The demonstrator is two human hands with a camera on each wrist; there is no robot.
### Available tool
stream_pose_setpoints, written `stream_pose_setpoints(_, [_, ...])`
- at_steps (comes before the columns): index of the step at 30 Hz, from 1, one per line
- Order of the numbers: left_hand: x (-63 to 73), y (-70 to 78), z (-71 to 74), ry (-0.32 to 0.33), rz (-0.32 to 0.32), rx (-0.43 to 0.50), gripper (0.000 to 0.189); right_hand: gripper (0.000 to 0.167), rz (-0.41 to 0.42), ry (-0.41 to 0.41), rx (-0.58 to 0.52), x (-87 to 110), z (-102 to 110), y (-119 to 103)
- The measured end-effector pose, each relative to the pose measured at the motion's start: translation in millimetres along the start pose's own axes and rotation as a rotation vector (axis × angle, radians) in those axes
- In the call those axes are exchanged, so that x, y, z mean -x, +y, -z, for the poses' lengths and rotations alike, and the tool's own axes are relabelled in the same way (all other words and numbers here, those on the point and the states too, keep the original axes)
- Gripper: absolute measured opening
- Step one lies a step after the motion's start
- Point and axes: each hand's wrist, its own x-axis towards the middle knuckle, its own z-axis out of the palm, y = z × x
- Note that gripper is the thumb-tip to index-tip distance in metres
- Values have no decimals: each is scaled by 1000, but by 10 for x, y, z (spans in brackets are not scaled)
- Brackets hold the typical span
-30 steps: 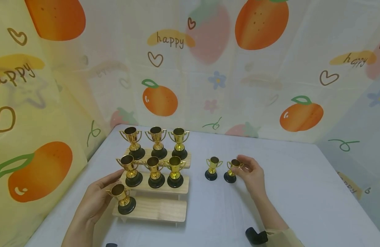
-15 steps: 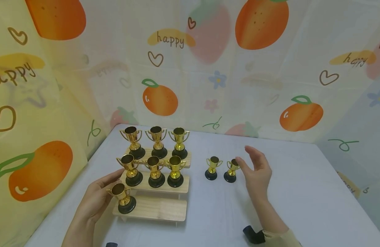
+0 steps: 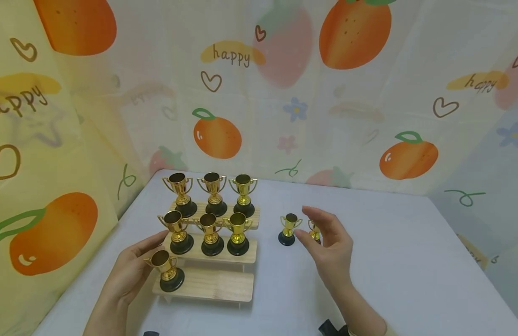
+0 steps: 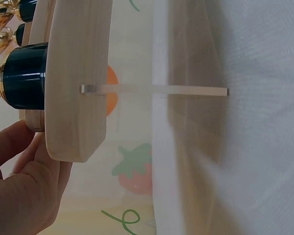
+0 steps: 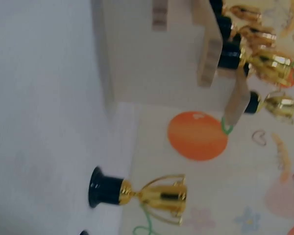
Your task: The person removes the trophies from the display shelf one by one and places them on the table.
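Note:
A three-tier wooden display stand (image 3: 221, 284) carries several gold trophy cups with black bases. Its top and middle boards hold rows of three; one trophy (image 3: 170, 270) stands at the bottom board's left end. My left hand (image 3: 126, 266) grips the stand's left side, its fingers (image 4: 14, 142) at a board's end in the left wrist view. To the right, two smaller trophies stand upright on the table. My right hand (image 3: 330, 242) has its thumb and fingers spread beside the left small trophy (image 3: 287, 229), covering part of the right one (image 3: 314, 232).
White cloth covers the table (image 3: 389, 261). Behind it hangs a fruit-print curtain (image 3: 351, 126), which also closes off the left side. A black wrist piece (image 3: 332, 328) shows below my right hand.
My right hand let go of the right small trophy, drew back to the right, then moved left and down toward the left small one. The left hand stayed on the stand.

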Motion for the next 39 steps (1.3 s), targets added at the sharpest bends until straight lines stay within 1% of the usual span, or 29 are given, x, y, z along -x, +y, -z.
stream_pose_setpoints(3, [1,-5,7,-4,-5,18,34,44,42,-64,-30,51,-81,-55])
stream_pose_setpoints(5, [1,-8,10,-7,-8,22,31,44,79,-102,-47,83,-136,-84])
stream_pose_setpoints(7, [1,-9,10,-8,-6,13,35,45,110,-131,-63,117,-196,-119])
stream_pose_setpoints(9, [0,-9,7,-9,-3,-10,43,47,149,-158,-87,147,-255,-144])
stream_pose_setpoints(12, [-2,-8,-3,-7,3,-35,52,49,177,-194,-106,190,-335,-187])
stream_pose_setpoints(14, [-3,-8,-6,-6,7,-38,52,51,201,-216,-125,214,-385,-204])
stream_pose_setpoints(19, [0,-7,5,-6,9,-22,46,50,244,-270,-147,269,-552,-242])
stream_pose_setpoints(24, [6,-2,10,-11,14,0,38,46,298,-348,-129,346,-756,-242])
stream_pose_setpoints(27, [10,-2,9,-10,16,1,38,46,332,-414,-64,404,-861,-224])
stream_pose_setpoints(30, [12,-6,7,-7,18,-6,42,49,331,-474,4,455,-939,-194])
stream_pose_setpoints(32, [11,-8,8,-5,20,-7,41,51,309,-498,29,479,-983,-169])
stream_pose_setpoints(37, [1,-12,13,-4,20,1,36,49,245,-502,28,520,-1082,-105])
stream_pose_setpoints(39, [-1,-15,16,-5,14,3,38,47,223,-503,25,537,-1126,-82])
